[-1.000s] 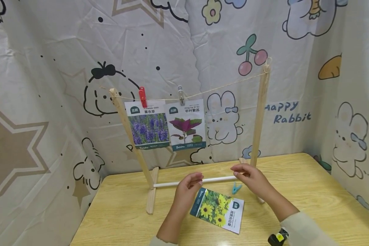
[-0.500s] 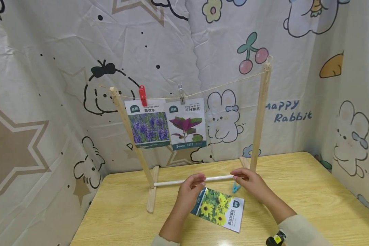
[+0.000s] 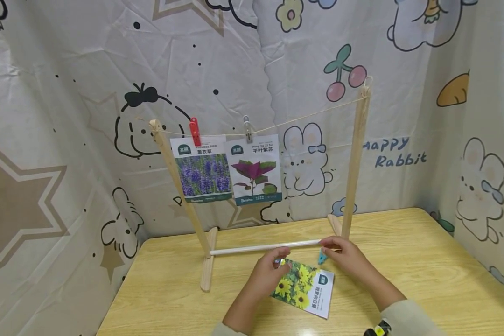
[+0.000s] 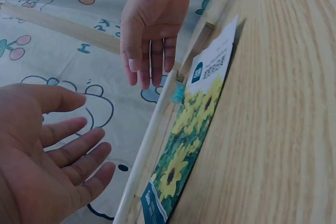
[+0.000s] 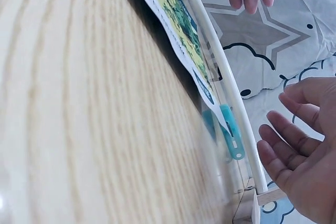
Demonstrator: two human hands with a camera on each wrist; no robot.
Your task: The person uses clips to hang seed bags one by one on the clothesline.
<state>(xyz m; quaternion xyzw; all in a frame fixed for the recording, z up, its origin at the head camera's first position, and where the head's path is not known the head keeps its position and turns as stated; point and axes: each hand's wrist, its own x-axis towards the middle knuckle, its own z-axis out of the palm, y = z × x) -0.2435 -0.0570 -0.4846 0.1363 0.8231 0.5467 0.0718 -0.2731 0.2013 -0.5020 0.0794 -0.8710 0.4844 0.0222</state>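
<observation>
We count three flat rectangular paper packets: a packet with purple flower spikes (image 3: 205, 175) left of centre, a packet with purple leaves (image 3: 260, 151) mid-frame, and a packet with yellow flowers (image 3: 304, 287) lower down. Our plastic clips also number three: a red clip (image 3: 195, 131) and a grey clip (image 3: 247, 131) in the upper middle, a teal clip (image 3: 322, 258) lower right of centre. We see two pale wooden posts (image 3: 354, 172), one thin beige string (image 3: 319, 112), one white rod (image 3: 252, 248) and two bare hands (image 3: 266, 276).
</observation>
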